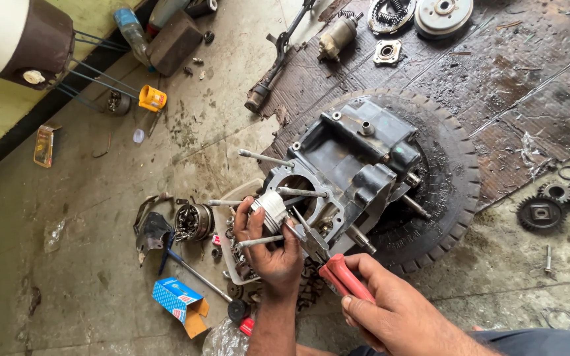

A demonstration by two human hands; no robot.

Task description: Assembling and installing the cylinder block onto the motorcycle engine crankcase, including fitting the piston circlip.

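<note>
A dark engine case (357,158) with several long studs lies on a black tyre (453,184). At its open bore sits a silver piston (273,209). My left hand (268,247) grips the piston from below, fingers wrapped round it. My right hand (390,306) holds red-handled pliers (341,273), whose jaws reach to the piston's side next to the left fingers.
A white tray (229,260) of small parts lies under my left hand. A clutch part (194,221), a hammer (196,273) and a blue box (181,304) lie to the left. Gears (541,212), bolts and covers (442,14) are scattered right and top, with a starter motor (338,36).
</note>
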